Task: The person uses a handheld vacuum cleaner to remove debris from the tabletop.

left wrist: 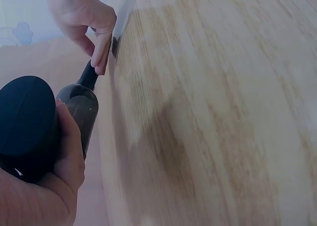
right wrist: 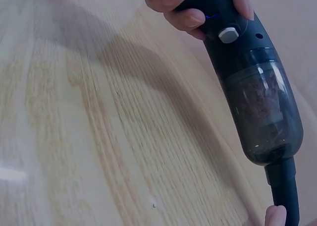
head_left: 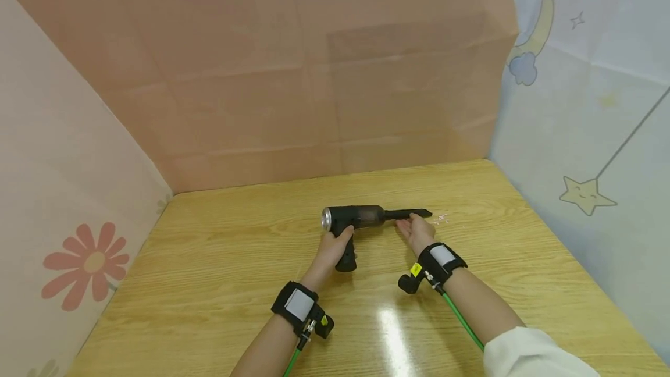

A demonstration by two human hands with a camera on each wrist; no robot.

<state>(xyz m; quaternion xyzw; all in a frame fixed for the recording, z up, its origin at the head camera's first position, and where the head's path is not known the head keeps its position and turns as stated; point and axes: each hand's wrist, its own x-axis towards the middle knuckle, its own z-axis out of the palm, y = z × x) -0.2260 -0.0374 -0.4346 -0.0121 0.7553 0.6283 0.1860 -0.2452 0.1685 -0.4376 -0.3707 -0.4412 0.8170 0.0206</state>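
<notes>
A black handheld vacuum cleaner (head_left: 353, 214) lies level above the table, its narrow nozzle (head_left: 400, 214) pointing right. My left hand (head_left: 333, 245) grips its handle (head_left: 346, 258). With thumb and fingers, my right hand (head_left: 417, 231) holds the nozzle near its tip; the left wrist view shows these fingers around it. In the right wrist view, a smoky clear dust cup (right wrist: 262, 112) has something brownish inside. A silver button (right wrist: 229, 35) sits beside a small blue light. Small pale pink scraps (head_left: 441, 219) lie on the table just beyond the nozzle tip.
The wood-grain table (head_left: 220, 284) meets a peach backdrop (head_left: 235, 103) at the back. Patterned panels stand left (head_left: 52, 150) and right (head_left: 602, 132). Green cables (head_left: 463, 322) run from the wrist cameras along the forearms.
</notes>
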